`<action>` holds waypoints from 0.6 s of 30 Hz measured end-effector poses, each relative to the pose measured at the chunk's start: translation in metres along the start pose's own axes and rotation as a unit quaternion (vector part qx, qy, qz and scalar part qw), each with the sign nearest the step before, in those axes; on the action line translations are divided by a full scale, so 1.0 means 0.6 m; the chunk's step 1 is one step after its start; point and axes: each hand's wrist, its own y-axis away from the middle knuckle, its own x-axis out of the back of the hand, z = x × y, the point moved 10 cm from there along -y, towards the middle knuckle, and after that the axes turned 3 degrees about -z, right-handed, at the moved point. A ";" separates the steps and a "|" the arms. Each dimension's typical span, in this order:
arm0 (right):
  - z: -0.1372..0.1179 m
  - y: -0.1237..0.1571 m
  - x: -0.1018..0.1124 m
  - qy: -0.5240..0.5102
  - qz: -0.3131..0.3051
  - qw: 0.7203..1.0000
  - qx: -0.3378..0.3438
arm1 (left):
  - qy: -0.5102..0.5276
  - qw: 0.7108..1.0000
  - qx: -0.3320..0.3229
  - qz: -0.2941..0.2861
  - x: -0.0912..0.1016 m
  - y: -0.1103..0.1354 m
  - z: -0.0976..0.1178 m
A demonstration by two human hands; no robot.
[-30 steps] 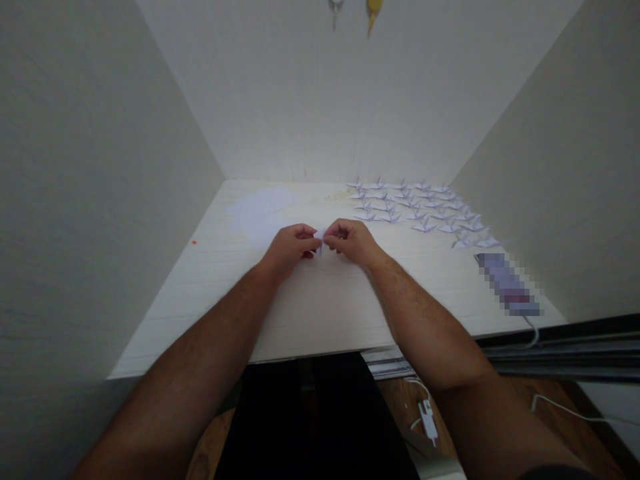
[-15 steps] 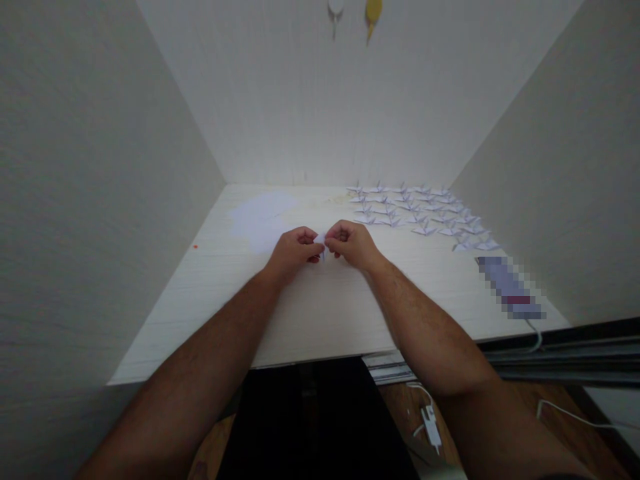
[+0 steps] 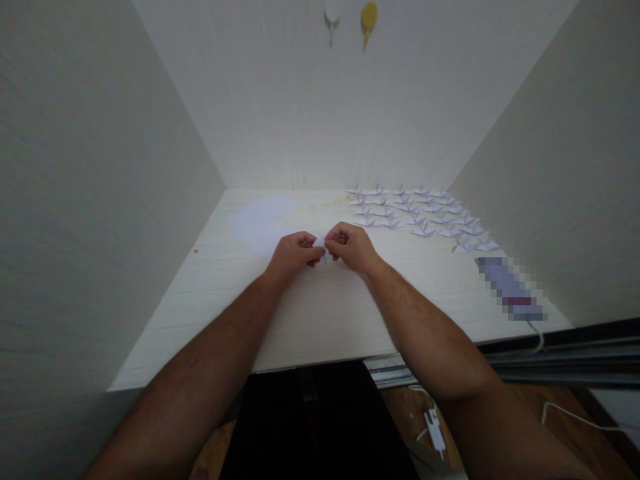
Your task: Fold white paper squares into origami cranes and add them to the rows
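Note:
Between my two hands, above the middle of the white table (image 3: 320,313), is a small folded white paper (image 3: 321,241). My left hand (image 3: 298,252) pinches it from the left, thumb on the near side. From the right, my right hand (image 3: 349,244) pinches its other side with thumb and forefinger. A narrow tip of the paper points down between the hands; fingers cover much of the rest. Beyond my left hand lie loose white paper sheets (image 3: 260,217), spread flat. Several folded white paper cranes (image 3: 413,208) stand in rows at the back right of the table.
A blurred-out flat device (image 3: 510,288) with a white cable (image 3: 539,337) lies near the right edge. Walls enclose the table at left, back and right. Two hooks, one white (image 3: 331,12) and one yellow (image 3: 369,15), hang on the back wall. A white power strip (image 3: 434,430) lies below.
Both hands stay in nearly the same place, still pinching the paper. The paper's lower tip has shifted slightly. The whole view has tilted a little, so the wall hooks appear lower.

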 end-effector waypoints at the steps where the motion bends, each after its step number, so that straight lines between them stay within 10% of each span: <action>1: -0.001 0.000 0.000 0.002 0.001 1.000 0.002 | -0.001 1.000 0.002 0.001 0.000 0.000 -0.001; 18: 0.010 0.006 -0.016 -0.015 -0.022 0.997 -0.078 | 0.037 0.996 -0.028 0.075 0.020 0.004 0.013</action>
